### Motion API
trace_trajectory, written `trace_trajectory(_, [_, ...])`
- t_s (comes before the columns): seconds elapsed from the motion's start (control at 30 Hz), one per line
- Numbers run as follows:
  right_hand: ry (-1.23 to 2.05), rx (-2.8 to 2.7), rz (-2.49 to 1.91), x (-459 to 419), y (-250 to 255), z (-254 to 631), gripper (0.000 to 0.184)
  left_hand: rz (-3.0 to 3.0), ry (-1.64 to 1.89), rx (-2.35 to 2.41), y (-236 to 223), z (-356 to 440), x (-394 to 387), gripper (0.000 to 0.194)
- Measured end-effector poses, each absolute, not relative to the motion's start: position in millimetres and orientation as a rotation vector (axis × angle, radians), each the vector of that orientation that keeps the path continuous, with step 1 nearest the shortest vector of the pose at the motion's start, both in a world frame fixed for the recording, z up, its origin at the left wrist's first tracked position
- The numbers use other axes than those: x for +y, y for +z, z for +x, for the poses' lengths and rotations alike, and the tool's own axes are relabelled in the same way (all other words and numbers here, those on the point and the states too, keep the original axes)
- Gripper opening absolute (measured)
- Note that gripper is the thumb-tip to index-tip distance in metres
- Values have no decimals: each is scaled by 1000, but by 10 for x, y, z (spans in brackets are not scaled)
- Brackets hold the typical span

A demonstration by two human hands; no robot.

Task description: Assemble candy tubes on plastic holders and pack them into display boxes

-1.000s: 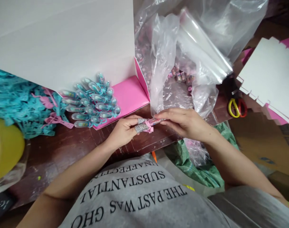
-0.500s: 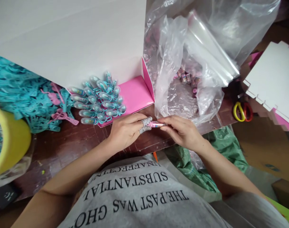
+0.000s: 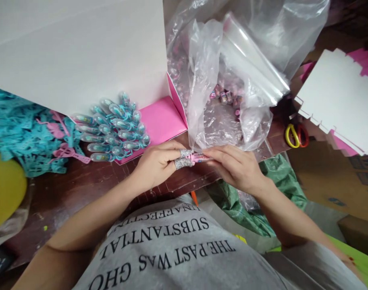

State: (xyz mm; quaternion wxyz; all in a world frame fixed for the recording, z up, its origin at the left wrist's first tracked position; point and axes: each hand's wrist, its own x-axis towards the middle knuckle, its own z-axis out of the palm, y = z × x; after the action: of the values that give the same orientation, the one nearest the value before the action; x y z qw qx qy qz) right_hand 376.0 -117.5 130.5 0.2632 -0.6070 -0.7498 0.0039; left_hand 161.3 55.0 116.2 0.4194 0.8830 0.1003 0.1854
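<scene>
In front of my chest, a small tube with a pink end and printed clear body (image 3: 198, 158) lies between both hands. My left hand (image 3: 158, 163) pinches its pink end with thumb and forefinger, both wearing grey speckled finger covers. My right hand (image 3: 236, 167) is closed on the other end, which its fingers partly hide. Just beyond my left hand stands an open box with a pink inside (image 3: 164, 117) and a raised white lid (image 3: 81, 48). Several clear capsules with teal contents (image 3: 121, 125) lie in rows in its left part.
Left are a heap of teal plastic pieces (image 3: 20, 133), pink pieces (image 3: 67, 153) and a yellow tub (image 3: 5, 189). A clear plastic bag (image 3: 202, 88) holding small pink tubes lies beyond my right hand. Scissors (image 3: 295, 135) and stacked white card sheets (image 3: 337, 104) are at right.
The view has shifted, so the surroundings sit farther left. My left thumb and forefinger have parted a little at the tube's pink end. The right hand stays on the other end.
</scene>
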Motion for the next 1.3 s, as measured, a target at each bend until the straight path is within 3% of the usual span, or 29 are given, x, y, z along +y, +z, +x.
trace_trajectory(0.13, [88,-2010,-1629,-1167,1252,3753,31,2305,487,232,1189,1578,537,26])
trace_trajectory(0.37, [-76,-2183,-1617,-1146,1366,3778,29,2410,532,206,1211,1564,497,27])
trace_trajectory(0.57, [291,-1792,-1594,-1098,1176,3609,21,2275,646,254,1073,1575,417,24])
trace_trajectory(0.7, [724,-1484,-1603,-1055,1210,3635,51,2431,745,195,1045,1583,412,22])
trace_trajectory(0.77, [790,-1414,-1627,-948,1222,3809,60,2399,753,235,1028,1607,421,18])
trace_trajectory(0.87, [423,-1316,-1898,-597,1132,4252,58,2247,653,343,969,1666,406,15])
trace_trajectory(0.97, [64,-1301,-2250,-93,959,4672,41,2077,503,468,872,1731,328,14])
trace_trajectory(1.1, [-13,-1408,-2610,417,818,4833,39,1817,336,627,755,1764,208,21])
trace_trajectory(1.3, [17,-1663,-2632,346,823,4745,41,1411,343,676,754,1720,256,32])
